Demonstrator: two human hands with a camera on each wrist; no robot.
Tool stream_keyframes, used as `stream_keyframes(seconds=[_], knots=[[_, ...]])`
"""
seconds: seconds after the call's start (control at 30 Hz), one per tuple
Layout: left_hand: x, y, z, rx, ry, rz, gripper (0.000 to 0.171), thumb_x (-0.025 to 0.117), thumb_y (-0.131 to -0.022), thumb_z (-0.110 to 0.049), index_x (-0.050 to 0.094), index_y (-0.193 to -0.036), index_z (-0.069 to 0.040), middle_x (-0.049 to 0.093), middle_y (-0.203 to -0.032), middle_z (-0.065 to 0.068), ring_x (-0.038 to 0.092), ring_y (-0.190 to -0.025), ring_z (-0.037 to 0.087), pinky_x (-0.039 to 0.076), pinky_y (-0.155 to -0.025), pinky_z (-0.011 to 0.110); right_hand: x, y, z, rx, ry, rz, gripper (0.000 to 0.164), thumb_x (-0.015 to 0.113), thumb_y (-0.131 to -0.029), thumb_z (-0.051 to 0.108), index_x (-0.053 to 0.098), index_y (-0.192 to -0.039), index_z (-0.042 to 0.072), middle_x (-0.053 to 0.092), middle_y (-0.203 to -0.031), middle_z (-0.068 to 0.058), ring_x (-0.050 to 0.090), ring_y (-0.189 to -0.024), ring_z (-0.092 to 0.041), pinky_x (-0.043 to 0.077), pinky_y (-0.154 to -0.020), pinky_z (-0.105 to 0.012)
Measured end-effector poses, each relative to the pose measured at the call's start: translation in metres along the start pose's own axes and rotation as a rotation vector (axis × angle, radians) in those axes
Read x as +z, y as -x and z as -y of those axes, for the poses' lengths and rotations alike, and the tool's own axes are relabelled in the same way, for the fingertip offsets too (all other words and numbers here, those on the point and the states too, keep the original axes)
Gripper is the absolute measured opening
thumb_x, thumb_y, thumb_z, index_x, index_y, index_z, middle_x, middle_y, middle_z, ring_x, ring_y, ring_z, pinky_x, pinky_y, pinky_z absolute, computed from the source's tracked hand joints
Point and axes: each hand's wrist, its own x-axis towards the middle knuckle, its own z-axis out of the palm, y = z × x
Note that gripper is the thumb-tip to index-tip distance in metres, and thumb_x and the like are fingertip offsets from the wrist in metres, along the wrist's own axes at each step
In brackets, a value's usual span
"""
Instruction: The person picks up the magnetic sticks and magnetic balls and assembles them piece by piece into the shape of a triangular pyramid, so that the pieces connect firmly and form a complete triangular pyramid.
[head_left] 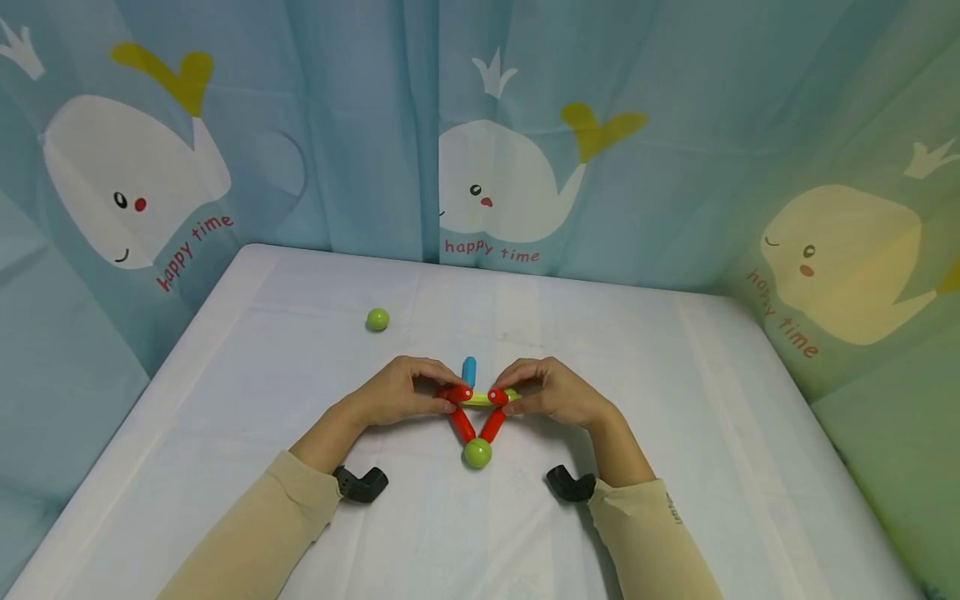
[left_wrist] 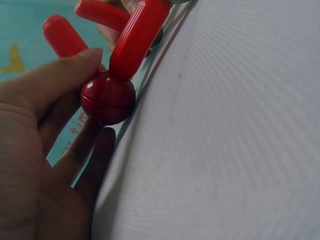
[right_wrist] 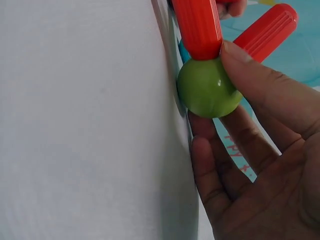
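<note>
A triangle of magnetic sticks and balls lies before me. Two red sticks (head_left: 462,424) (head_left: 492,425) meet at a green ball (head_left: 477,453) at the near corner; a yellow-green stick (head_left: 477,400) spans the far side. My left hand (head_left: 393,392) pinches an upper red stick (left_wrist: 64,36) at the left corner, where it joins a red ball (left_wrist: 108,98). Likewise, my right hand (head_left: 558,393) grips another upper red stick (right_wrist: 270,31) above a green ball (right_wrist: 209,88) at the right corner. Both upper sticks slant up from their balls. Behind them a blue stick (head_left: 469,372) points away.
A loose green ball (head_left: 378,319) lies farther back on the white-covered table (head_left: 300,333). Blue curtains (head_left: 360,125) printed with whales hang along the table's far and side edges. Black wrist devices (head_left: 362,484) (head_left: 570,484) stick out from both sleeves.
</note>
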Motion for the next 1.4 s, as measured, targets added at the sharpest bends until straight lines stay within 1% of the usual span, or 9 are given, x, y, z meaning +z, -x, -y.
stream_keyframes(seconds=[0.2, 0.33, 0.6, 0.83, 1.1, 1.17, 1.23, 1.33, 1.4], knots=[[0.0, -0.001, 0.001, 0.004, -0.01, -0.005, 0.035, 0.086, -0.087, -0.021, 0.078, -0.121, -0.024, 0.077, -0.116, -0.006, 0.067, -0.109, 0.014, 0.054, -0.101, 0.037, -0.002, 0.0, -0.004, -0.001, 0.02, -0.005, 0.027, 0.083, -0.086, 0.007, 0.079, -0.113, 0.012, 0.073, -0.119, -0.006, 0.064, -0.113, -0.025, 0.054, -0.095, -0.033], [0.001, -0.001, 0.001, 0.012, 0.007, -0.002, 0.033, 0.085, -0.087, -0.021, 0.078, -0.119, -0.022, 0.077, -0.115, -0.005, 0.068, -0.109, 0.016, 0.055, -0.099, 0.038, -0.003, 0.001, -0.003, 0.001, 0.042, -0.019, 0.028, 0.082, -0.087, 0.007, 0.078, -0.114, 0.012, 0.073, -0.119, -0.006, 0.065, -0.11, -0.024, 0.055, -0.093, -0.03], [0.0, -0.001, 0.001, 0.023, 0.04, 0.017, 0.029, 0.078, -0.093, -0.016, 0.077, -0.122, -0.014, 0.077, -0.117, 0.002, 0.069, -0.113, 0.02, 0.053, -0.103, 0.043, -0.005, 0.002, -0.004, 0.023, 0.059, -0.088, 0.029, 0.078, -0.09, 0.005, 0.076, -0.118, 0.013, 0.073, -0.118, -0.007, 0.067, -0.104, -0.026, 0.058, -0.084, -0.027], [0.0, -0.001, 0.001, 0.035, 0.007, 0.033, 0.03, 0.077, -0.093, -0.012, 0.076, -0.122, -0.013, 0.077, -0.114, 0.001, 0.07, -0.111, 0.017, 0.054, -0.104, 0.037, -0.006, 0.002, -0.005, 0.024, 0.127, -0.157, 0.028, 0.076, -0.093, 0.01, 0.077, -0.12, 0.017, 0.071, -0.12, -0.004, 0.062, -0.104, -0.025, 0.055, -0.083, -0.029], [0.005, -0.001, -0.002, 0.033, 0.001, 0.034, 0.028, 0.076, -0.094, -0.01, 0.076, -0.121, -0.012, 0.077, -0.112, 0.0, 0.071, -0.108, 0.013, 0.055, -0.102, 0.032, -0.005, 0.0, -0.006, 0.048, 0.185, -0.206, 0.03, 0.072, -0.096, 0.013, 0.074, -0.126, 0.016, 0.072, -0.121, -0.005, 0.064, -0.102, -0.023, 0.055, -0.082, -0.032], [0.007, -0.002, -0.002, 0.026, -0.019, 0.012, 0.026, 0.075, -0.094, -0.01, 0.076, -0.12, -0.013, 0.077, -0.11, -0.002, 0.071, -0.106, 0.012, 0.056, -0.1, 0.031, -0.004, -0.001, -0.007, 0.065, 0.184, -0.217, 0.03, 0.072, -0.096, 0.014, 0.073, -0.126, 0.017, 0.072, -0.121, -0.004, 0.064, -0.1, -0.024, 0.055, -0.081, -0.031], [0.009, -0.004, -0.003, 0.006, -0.055, -0.034, 0.023, 0.074, -0.095, -0.011, 0.076, -0.118, -0.016, 0.077, -0.109, -0.005, 0.071, -0.103, 0.01, 0.056, -0.097, 0.029, -0.004, -0.001, -0.009, 0.071, 0.176, -0.221, 0.03, 0.072, -0.097, 0.014, 0.073, -0.127, 0.017, 0.072, -0.12, -0.006, 0.063, -0.098, -0.024, 0.055, -0.078, -0.029], [0.014, -0.008, -0.003, -0.046, -0.135, -0.133, 0.019, 0.072, -0.098, -0.016, 0.076, -0.116, -0.019, 0.075, -0.105, -0.008, 0.069, -0.098, 0.009, 0.057, -0.091, 0.029, -0.005, -0.001, -0.014, 0.079, 0.141, -0.239, 0.031, 0.071, -0.098, 0.014, 0.072, -0.128, 0.016, 0.072, -0.12, -0.007, 0.064, -0.095, -0.023, 0.054, -0.073, -0.026], [0.017, -0.011, -0.005, -0.099, -0.184, -0.196, 0.02, 0.072, -0.098, -0.02, 0.074, -0.118, -0.02, 0.073, -0.104, -0.008, 0.067, -0.096, 0.009, 0.056, -0.087, 0.029, -0.007, 0.0, -0.018, 0.078, 0.108, -0.253, 0.032, 0.07, -0.099, 0.014, 0.071, -0.13, 0.013, 0.072, -0.12, -0.011, 0.064, -0.093, -0.023, 0.053, -0.07, -0.024]])
